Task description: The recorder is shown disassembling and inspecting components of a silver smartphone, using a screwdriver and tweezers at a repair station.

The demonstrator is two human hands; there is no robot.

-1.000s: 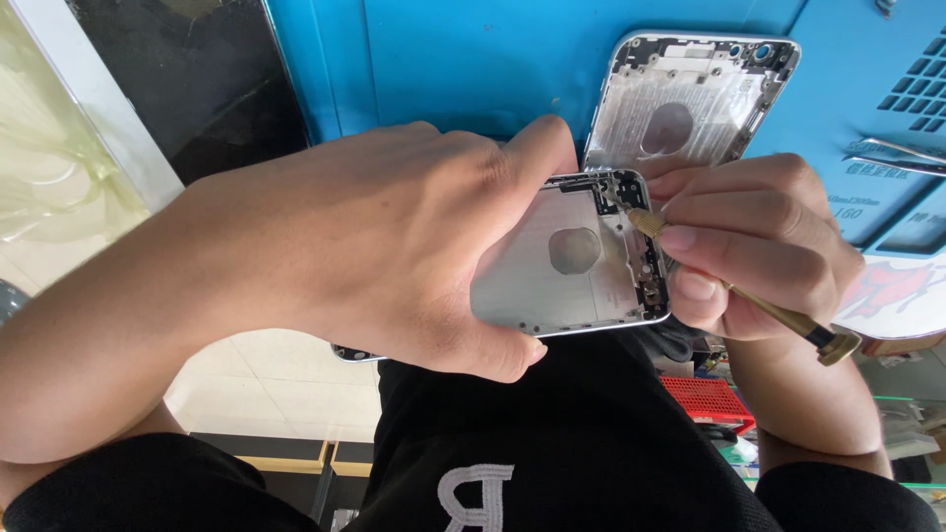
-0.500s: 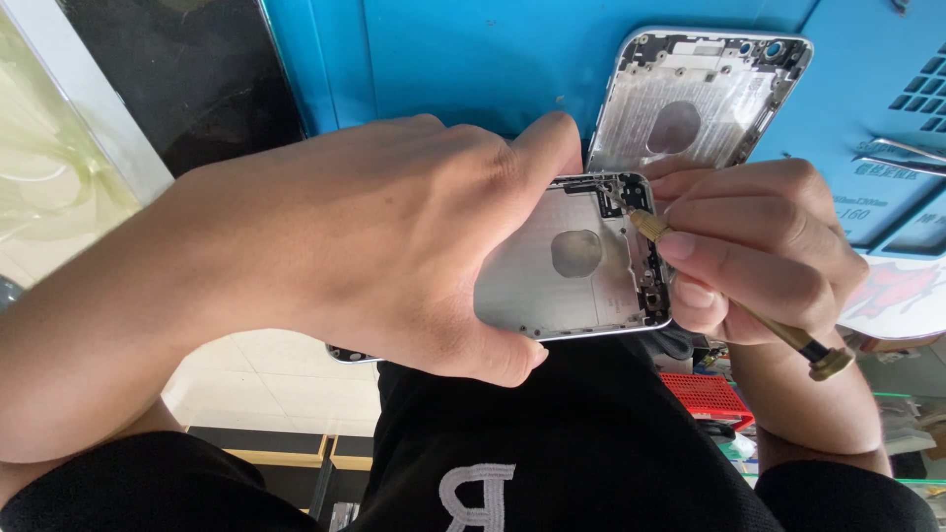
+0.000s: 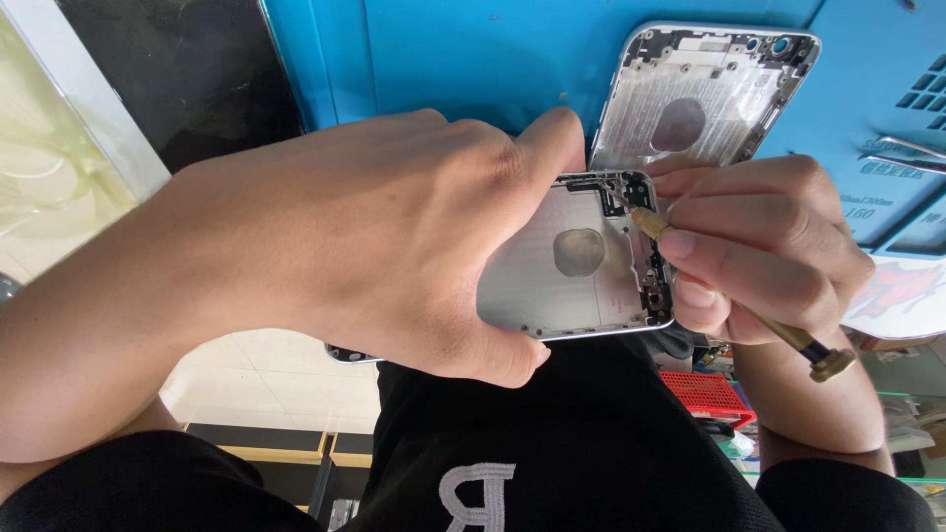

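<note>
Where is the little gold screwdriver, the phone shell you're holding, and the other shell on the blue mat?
screwdriver (image 3: 788, 335), head view, on its brass shaft.
held phone shell (image 3: 552, 281), head view, inner silver panel.
second phone shell (image 3: 650, 113), head view, inner plate.

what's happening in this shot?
A person is working on a silver phone back housing. The left hand grips the housing and holds it up over the lap, inner side facing the camera. The right hand pinches a small brass-handled screwdriver, its tip set at the housing's upper corner by the camera cutout. A second, similar empty housing lies on the blue mat, with tweezers off to the right.
</note>
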